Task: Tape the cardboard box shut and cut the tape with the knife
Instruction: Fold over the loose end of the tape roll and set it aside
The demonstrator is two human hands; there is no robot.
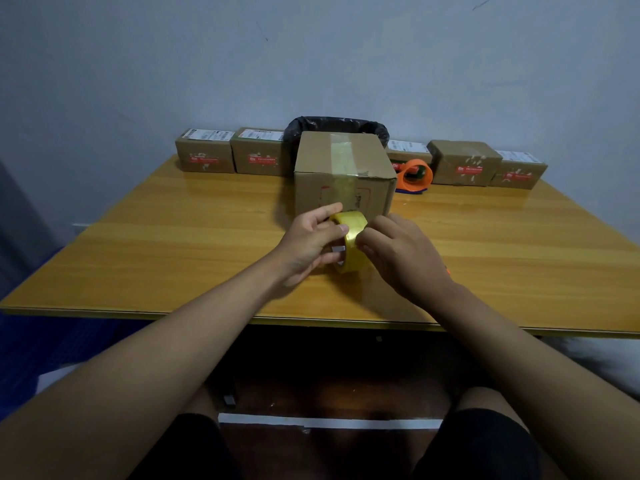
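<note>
A closed cardboard box [375, 161] stands in the middle of the wooden table [173, 237], with a strip of clear tape running over its top and down its front face. Just in front of it a yellowish roll of tape [353, 239] stands on edge. My left hand [308, 240] grips the roll from the left, thumb on its rim. My right hand [401, 251] holds the roll's right side, fingertips pinching at the tape surface. Only a small orange bit [447, 270] peeks out behind my right wrist; no knife is clearly visible.
Several small brown parcels [205, 150] [464, 162] line the table's far edge by the wall. An orange tape dispenser [415, 174] sits right of the box. A black-lined bin [337, 126] stands behind it. The table's near edge [311, 320] runs above my knees.
</note>
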